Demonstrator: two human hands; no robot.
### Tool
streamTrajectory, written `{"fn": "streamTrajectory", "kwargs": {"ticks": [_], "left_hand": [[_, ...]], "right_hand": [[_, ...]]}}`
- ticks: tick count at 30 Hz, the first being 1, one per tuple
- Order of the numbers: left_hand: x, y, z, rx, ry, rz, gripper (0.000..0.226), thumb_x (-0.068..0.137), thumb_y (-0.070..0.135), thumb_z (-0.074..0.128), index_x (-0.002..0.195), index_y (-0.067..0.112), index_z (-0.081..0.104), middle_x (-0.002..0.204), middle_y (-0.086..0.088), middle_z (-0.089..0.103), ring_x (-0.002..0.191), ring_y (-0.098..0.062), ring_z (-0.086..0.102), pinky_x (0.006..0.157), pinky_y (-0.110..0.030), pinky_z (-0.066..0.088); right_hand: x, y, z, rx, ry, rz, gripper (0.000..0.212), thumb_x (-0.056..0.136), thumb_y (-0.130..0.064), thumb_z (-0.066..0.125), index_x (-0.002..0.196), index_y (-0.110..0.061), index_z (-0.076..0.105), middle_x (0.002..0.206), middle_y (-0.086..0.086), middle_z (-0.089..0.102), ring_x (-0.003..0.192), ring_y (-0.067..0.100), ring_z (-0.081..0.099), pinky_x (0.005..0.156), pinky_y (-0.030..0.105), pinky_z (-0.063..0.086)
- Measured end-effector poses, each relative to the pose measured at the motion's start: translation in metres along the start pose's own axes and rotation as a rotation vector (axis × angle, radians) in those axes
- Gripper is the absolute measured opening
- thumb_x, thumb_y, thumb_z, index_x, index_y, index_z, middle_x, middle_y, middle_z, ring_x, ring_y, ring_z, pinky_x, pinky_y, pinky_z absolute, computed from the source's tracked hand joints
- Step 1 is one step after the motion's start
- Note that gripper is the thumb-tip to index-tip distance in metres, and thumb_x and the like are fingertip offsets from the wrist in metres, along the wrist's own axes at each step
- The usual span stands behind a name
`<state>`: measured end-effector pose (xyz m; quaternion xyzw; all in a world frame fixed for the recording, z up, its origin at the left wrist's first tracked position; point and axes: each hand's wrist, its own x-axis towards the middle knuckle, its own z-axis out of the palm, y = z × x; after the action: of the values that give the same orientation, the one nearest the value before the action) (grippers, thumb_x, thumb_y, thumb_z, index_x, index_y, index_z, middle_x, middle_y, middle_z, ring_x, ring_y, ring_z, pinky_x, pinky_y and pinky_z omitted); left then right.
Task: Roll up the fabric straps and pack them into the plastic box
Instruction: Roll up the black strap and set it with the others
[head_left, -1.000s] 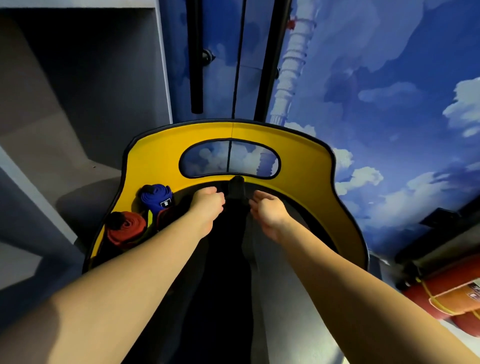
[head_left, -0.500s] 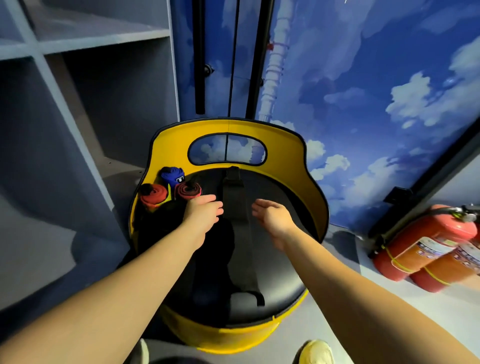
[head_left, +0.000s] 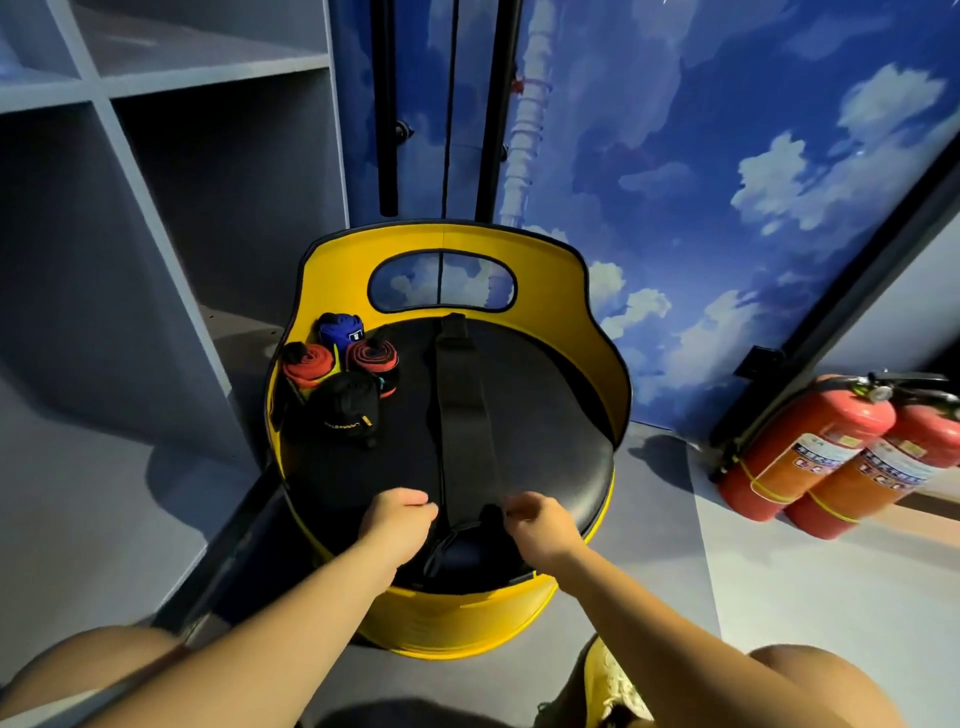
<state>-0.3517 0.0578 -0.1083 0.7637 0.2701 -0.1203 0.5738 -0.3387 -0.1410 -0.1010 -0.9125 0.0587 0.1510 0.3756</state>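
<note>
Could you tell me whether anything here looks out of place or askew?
Only the fire extinguishers: they lean tilted against the wall instead of standing upright. The rolled straps sit tidily on the black seat.

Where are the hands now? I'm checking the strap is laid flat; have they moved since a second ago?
Yes. Both hands slid along the black strap from the seat's backrest to its near edge.

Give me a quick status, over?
Both hands, left and right, pinching the black strap at its near end. Four rolled straps beside it. Nothing in the way.
</note>
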Motion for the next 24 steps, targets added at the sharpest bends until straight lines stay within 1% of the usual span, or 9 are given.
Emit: {"fn": "streamTrajectory", "kwargs": {"ticks": [3, 6, 9, 12, 15, 17, 20, 22, 24], "left_hand": [[0.006, -0.007, 0.011, -0.019, 0.002, -0.022, 0.026, 0.086, 0.023, 0.075, 0.112, 0.023, 0.074, 0.11, -0.002, 0.073, 0.103, -0.022, 0.068, 0.096, -0.04, 0.056], [0.009, -0.01, 0.02, -0.033, 0.057, -0.002, 0.025, 0.084, 0.018, 0.077, 0.109, 0.02, 0.076, 0.107, 0.002, 0.075, 0.1, -0.02, 0.068, 0.094, -0.035, 0.056], [0.012, -0.013, 0.023, -0.04, 0.065, 0.004, 0.027, 0.082, 0.011, 0.08, 0.109, 0.014, 0.076, 0.102, 0.001, 0.076, 0.095, -0.016, 0.069, 0.087, -0.027, 0.054], [0.011, -0.012, 0.02, 0.019, 0.054, 0.041, 0.028, 0.083, 0.01, 0.08, 0.11, 0.013, 0.075, 0.104, 0.0, 0.076, 0.094, -0.013, 0.068, 0.086, -0.023, 0.049], [0.007, -0.011, 0.018, 0.195, 0.064, 0.199, 0.021, 0.087, 0.022, 0.076, 0.108, 0.02, 0.074, 0.108, 0.004, 0.073, 0.091, -0.007, 0.066, 0.084, -0.023, 0.054], [0.002, -0.012, 0.017, 0.347, 0.044, 0.355, 0.021, 0.087, 0.04, 0.074, 0.104, 0.028, 0.072, 0.11, 0.014, 0.065, 0.093, -0.002, 0.06, 0.083, -0.021, 0.051], [0.002, -0.013, 0.016, 0.668, 0.018, 0.598, 0.034, 0.082, 0.061, 0.068, 0.106, 0.036, 0.069, 0.114, 0.025, 0.05, 0.107, -0.004, 0.047, 0.09, -0.023, 0.044], [0.007, -0.013, 0.016, 0.809, 0.018, 0.709, 0.034, 0.087, 0.057, 0.067, 0.113, 0.035, 0.068, 0.118, 0.023, 0.054, 0.114, -0.007, 0.046, 0.096, -0.025, 0.041], [0.013, -0.014, 0.016, 0.876, 0.023, 0.783, 0.029, 0.09, 0.044, 0.068, 0.117, 0.033, 0.069, 0.118, 0.019, 0.06, 0.116, -0.011, 0.05, 0.101, -0.029, 0.04]], "right_hand": [[0.005, 0.004, 0.008, -0.049, 0.014, -0.03, 0.029, 0.092, -0.016, 0.06, 0.119, -0.016, 0.071, 0.117, 0.003, 0.072, 0.111, 0.024, 0.065, 0.093, 0.029, 0.05], [0.008, 0.005, 0.014, -0.096, 0.004, -0.068, 0.031, 0.092, -0.016, 0.059, 0.12, -0.017, 0.072, 0.119, 0.002, 0.071, 0.109, 0.021, 0.064, 0.091, 0.021, 0.046], [0.009, 0.008, 0.02, -0.144, 0.02, -0.098, 0.032, 0.09, -0.018, 0.06, 0.119, -0.02, 0.073, 0.119, 0.003, 0.067, 0.109, 0.022, 0.062, 0.093, 0.023, 0.044], [0.009, 0.012, 0.019, -0.142, 0.04, -0.135, 0.033, 0.089, -0.022, 0.062, 0.121, -0.021, 0.069, 0.118, 0.002, 0.063, 0.107, 0.021, 0.061, 0.092, 0.023, 0.046], [0.006, 0.016, 0.017, -0.235, 0.027, -0.296, 0.043, 0.086, -0.029, 0.066, 0.128, -0.023, 0.061, 0.119, -0.001, 0.052, 0.105, 0.02, 0.059, 0.09, 0.023, 0.047], [0.007, 0.019, 0.018, -0.363, 0.012, -0.434, 0.046, 0.085, -0.031, 0.067, 0.131, -0.023, 0.059, 0.12, 0.0, 0.052, 0.106, 0.022, 0.058, 0.091, 0.029, 0.048], [0.016, 0.023, 0.017, -0.524, 0.038, -0.559, 0.036, 0.091, -0.031, 0.06, 0.125, -0.021, 0.063, 0.114, 0.001, 0.057, 0.1, 0.027, 0.057, 0.084, 0.038, 0.05], [0.025, 0.024, 0.016, -0.619, 0.067, -0.643, 0.03, 0.091, -0.032, 0.056, 0.115, -0.02, 0.068, 0.106, 0.001, 0.062, 0.089, 0.027, 0.059, 0.077, 0.04, 0.052], [0.032, 0.025, 0.017, -0.683, 0.092, -0.715, 0.027, 0.089, -0.035, 0.051, 0.1, -0.022, 0.071, 0.093, -0.002, 0.064, 0.077, 0.024, 0.06, 0.066, 0.038, 0.053]]}}
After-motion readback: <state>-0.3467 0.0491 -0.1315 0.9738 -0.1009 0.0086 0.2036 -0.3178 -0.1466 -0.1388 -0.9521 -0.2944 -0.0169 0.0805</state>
